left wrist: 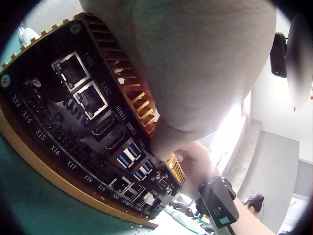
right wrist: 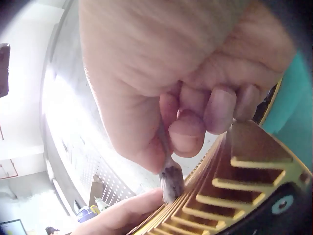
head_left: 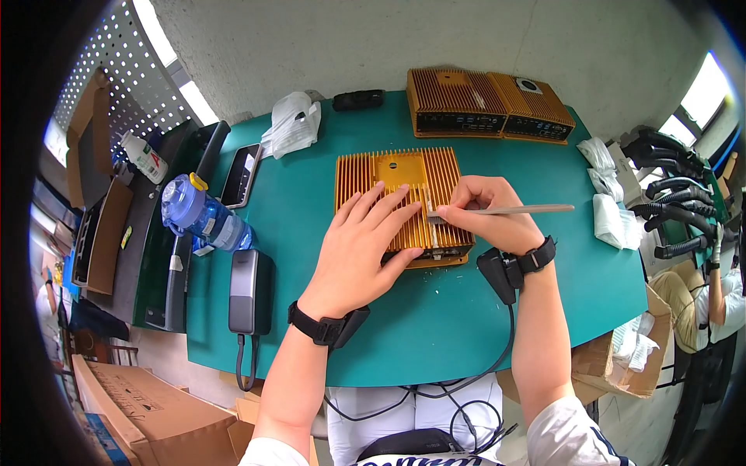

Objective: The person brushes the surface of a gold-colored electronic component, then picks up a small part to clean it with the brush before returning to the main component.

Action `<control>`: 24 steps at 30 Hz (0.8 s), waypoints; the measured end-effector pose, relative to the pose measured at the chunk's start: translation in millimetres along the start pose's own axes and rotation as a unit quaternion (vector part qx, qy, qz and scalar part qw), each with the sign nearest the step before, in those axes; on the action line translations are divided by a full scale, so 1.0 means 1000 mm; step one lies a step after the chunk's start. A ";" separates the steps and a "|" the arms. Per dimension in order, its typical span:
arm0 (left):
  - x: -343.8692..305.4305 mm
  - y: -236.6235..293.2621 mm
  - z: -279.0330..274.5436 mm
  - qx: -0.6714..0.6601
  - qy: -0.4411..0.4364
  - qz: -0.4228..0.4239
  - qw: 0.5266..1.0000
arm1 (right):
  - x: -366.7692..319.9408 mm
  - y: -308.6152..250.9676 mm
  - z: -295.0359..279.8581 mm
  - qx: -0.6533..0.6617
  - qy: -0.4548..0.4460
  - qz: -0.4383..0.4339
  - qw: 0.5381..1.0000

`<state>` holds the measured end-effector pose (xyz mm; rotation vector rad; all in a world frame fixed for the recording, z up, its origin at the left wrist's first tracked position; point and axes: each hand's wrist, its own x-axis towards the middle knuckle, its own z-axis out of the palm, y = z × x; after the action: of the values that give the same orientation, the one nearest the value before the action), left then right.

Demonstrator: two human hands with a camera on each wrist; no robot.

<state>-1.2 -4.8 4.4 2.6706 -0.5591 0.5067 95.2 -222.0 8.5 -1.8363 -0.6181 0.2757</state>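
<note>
A gold finned metal box (head_left: 357,175) lies on the green table, its port panel (left wrist: 88,122) facing the person. The left hand (head_left: 353,252) rests flat across the fins with fingers spread, the thumb near the front edge. The right hand (head_left: 493,217) pinches a thin grey tool (head_left: 536,209) between thumb and fingers. In the right wrist view the tool's short greyish bristly tip (right wrist: 172,185) touches the fins, beside a left finger. Pale residue (head_left: 432,217) lies along the fins near the tip.
Two more gold boxes (head_left: 458,101) stand at the back. On the left are a phone (head_left: 242,175), a blue bottle (head_left: 203,213) and a black-grey device (head_left: 250,291) with a cable. White wrappings (head_left: 294,123) lie behind; white packets (head_left: 615,221) lie at right.
</note>
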 end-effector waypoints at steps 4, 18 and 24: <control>0.000 0.000 0.000 0.000 0.001 -0.002 1.000 | 0.004 0.004 0.003 0.097 0.032 0.011 0.995; 0.000 0.000 0.000 -0.001 -0.002 -0.005 1.000 | 0.015 0.013 0.016 -0.012 0.114 -0.135 0.984; 0.000 0.000 0.000 0.000 -0.001 -0.005 1.000 | 0.013 0.010 0.019 0.077 0.094 -0.077 0.990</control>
<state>-1.5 -5.0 3.8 2.6724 -0.5467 0.5003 100.4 -202.1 -6.2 -1.6351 -0.5854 0.0446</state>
